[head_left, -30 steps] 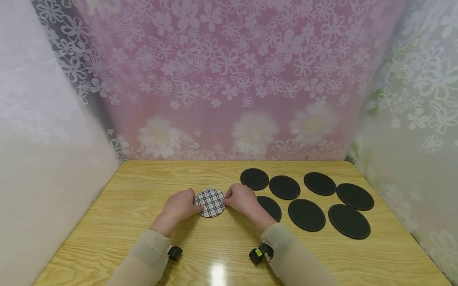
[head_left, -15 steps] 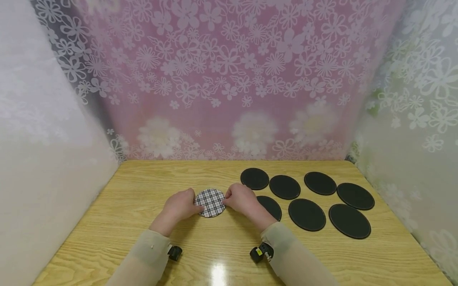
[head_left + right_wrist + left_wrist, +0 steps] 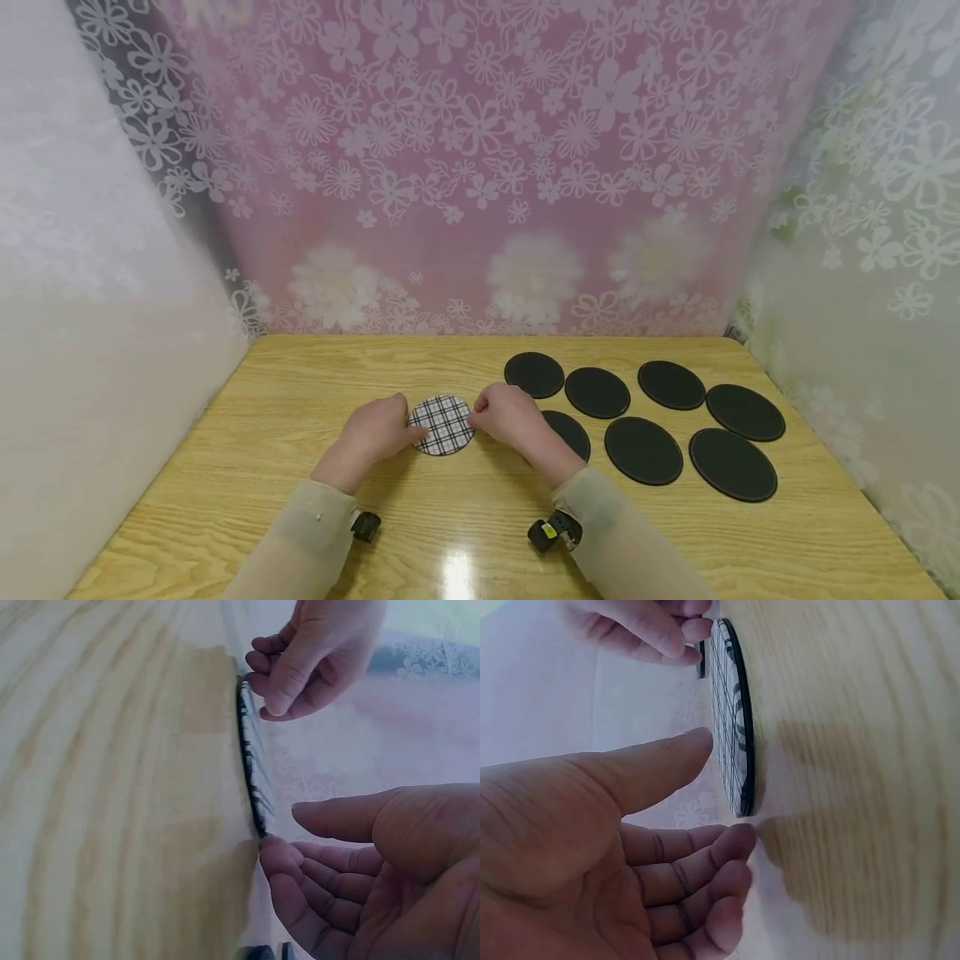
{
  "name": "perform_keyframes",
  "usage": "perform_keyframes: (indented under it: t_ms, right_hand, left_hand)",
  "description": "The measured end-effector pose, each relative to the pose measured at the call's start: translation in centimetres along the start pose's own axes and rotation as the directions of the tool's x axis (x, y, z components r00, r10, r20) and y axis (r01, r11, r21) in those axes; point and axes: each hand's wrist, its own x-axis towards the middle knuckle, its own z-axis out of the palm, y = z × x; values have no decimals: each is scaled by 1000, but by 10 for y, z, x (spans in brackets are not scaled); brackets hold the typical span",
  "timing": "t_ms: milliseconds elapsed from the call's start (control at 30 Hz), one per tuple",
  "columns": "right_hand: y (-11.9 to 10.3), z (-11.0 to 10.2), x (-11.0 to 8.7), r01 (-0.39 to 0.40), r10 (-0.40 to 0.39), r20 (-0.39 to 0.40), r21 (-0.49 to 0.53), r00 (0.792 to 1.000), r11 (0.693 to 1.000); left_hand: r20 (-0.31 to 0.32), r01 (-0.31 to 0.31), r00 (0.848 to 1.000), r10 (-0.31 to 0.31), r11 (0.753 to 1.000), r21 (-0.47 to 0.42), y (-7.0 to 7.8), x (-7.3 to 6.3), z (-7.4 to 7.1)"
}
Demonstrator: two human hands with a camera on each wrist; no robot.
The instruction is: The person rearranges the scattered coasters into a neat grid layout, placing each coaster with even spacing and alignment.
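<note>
A round coaster [image 3: 444, 423] with a white face, black plaid lines and a dark edge lies on the wooden table between both hands. At its left side is my left hand [image 3: 377, 430], thumb over the plaid face. The left wrist view shows that thumb apart from the coaster [image 3: 731, 720], with the bent fingers close by the rim. My right hand [image 3: 512, 417] is at the opposite side. Seen from the right wrist, its index fingertip meets the rim of the coaster [image 3: 251, 757], while the thumb stands off it.
Several black round coasters lie face up on the right half of the table [image 3: 450, 533], including a back one [image 3: 534, 375] and a front one [image 3: 732, 464]. My right forearm partly covers the nearest black coaster [image 3: 567, 435]. Floral curtains [image 3: 480, 167] enclose the table.
Both hands stay at the sides of the plaid coaster. The coaster and my right wrist have shifted very slightly to the right; the black coasters have not been moved.
</note>
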Motion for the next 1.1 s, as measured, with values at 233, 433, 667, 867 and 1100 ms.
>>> perform_keyframes:
  t_ms: [233, 433, 667, 867, 1100]
  right_hand:
    - [6, -12, -5, -40, 40, -24, 1, 999, 999]
    - [19, -29, -7, -62, 60, -58, -21, 996, 998]
    - [39, -49, -8, -123, 120, -94, -28, 988, 992]
    - [60, -58, -9, -167, 166, -96, -10, 981, 986]
    - [79, -63, -16, -184, 180, -85, -46, 980, 982]
  left_hand:
    - [-101, -21, 995, 26, 999, 43, 1, 2, -1]
    - [-141, -67, 987, 74, 996, 53, 17, 7, -4]
    - [-142, -84, 986, 83, 996, 5, 39, 23, 0]
    - [-104, -97, 990, 96, 995, -3, 59, 32, 8]
    - [-101, -133, 986, 134, 991, 18, 74, 37, 20]
